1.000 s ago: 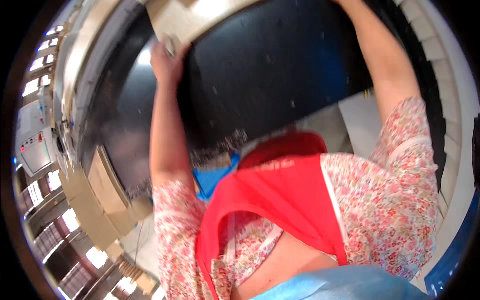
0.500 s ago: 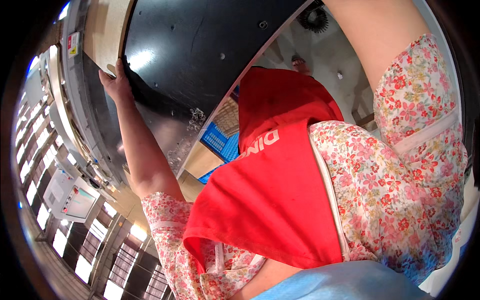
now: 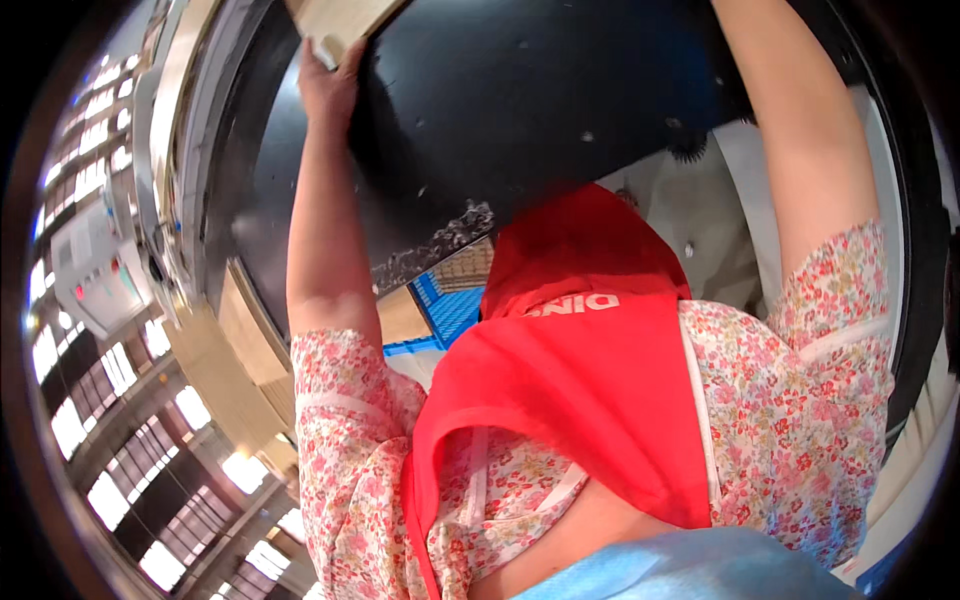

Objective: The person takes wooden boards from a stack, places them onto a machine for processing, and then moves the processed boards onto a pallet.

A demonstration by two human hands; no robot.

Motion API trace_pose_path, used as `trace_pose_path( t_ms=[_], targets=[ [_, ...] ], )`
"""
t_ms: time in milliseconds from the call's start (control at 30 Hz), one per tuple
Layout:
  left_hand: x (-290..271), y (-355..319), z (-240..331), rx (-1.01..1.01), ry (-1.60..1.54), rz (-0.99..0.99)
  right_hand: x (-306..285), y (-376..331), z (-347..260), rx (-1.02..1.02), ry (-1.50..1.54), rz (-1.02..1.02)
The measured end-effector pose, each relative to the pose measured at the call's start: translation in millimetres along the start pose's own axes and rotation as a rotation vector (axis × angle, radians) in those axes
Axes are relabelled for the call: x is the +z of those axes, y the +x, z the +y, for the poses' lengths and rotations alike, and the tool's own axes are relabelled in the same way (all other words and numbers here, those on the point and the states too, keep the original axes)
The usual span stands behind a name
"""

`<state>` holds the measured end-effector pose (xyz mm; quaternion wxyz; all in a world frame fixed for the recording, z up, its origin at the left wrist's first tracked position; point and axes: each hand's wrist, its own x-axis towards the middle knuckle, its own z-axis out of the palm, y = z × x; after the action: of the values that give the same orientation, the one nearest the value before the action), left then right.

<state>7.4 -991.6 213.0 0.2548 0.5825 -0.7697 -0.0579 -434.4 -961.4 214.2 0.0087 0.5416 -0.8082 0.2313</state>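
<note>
At the upper left, my left hand grips the near end of a pale wooden board, its fingers and thumb spread along the end. Most of the board lies beyond the upper edge of the picture. Below it spreads a black, glossy table top with small round holes. My right forearm reaches up past the upper right edge, so that hand is out of sight.
Under the table's near edge are a blue plastic crate and pale boards. More wooden boards stand at the left. A control box is further left. A coiled black hose hangs near the table's right side.
The view has turned. In the picture, my left hand and the board have shifted up and to the right, and less of the board shows. My left hand stays on the board.
</note>
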Motion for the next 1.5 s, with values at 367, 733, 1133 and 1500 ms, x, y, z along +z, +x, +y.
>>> trace_pose_path(
  t_ms=[367,733,1133,1500],
  targets=[
    [-54.7,-28.1,56.4,-0.162,-0.103,0.051,13.5,24.4,-10.6,-0.113,-0.399,-0.095],
    [-55.5,-207.5,39.4,0.060,-0.236,0.297,-31.5,-172.8,-134.3,-1.175,-0.380,-0.361],
    [-18.1,-782.1,107.3,-1.677,-0.112,0.144,32.1,-400.5,-384.8,-1.690,-0.296,-0.079],
    [120.9,-970.9,270.7,-2.476,-0.546,0.578,41.8,-425.5,-410.3,-1.674,-0.320,-0.017]
  ],
)
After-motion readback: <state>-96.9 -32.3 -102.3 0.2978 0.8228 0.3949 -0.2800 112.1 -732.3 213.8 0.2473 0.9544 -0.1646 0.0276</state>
